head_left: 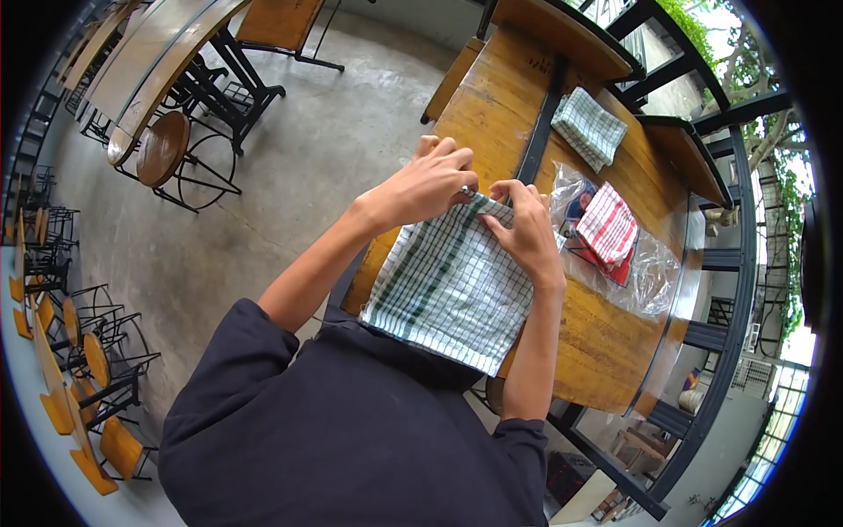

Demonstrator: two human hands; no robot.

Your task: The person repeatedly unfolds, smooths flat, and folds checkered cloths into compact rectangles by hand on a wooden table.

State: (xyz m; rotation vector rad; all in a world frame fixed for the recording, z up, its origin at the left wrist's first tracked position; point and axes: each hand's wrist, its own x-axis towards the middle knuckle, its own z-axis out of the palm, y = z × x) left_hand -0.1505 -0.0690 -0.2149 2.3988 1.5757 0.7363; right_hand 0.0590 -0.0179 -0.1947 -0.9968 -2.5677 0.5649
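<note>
A green-and-white checked cloth (450, 279) hangs from both hands at the table's near edge, its lower part close to my dark shirt. My left hand (428, 180) is closed, with the fingers pinching the cloth's upper left edge. At the upper right edge, my right hand (529, 227) grips the cloth between thumb and fingers. To the right lies a folded red-and-white checked cloth (608, 224) on clear plastic wrapping (652, 279). Farther back on the table rests another folded green-and-white cloth (590, 126).
The wooden table (593, 356) has a dark metal strip (540, 132) across it. Black railing (725, 290) runs along the right side. Over on the left are a round stool (164, 147), another long table (162, 53) and several chairs on the concrete floor (290, 132).
</note>
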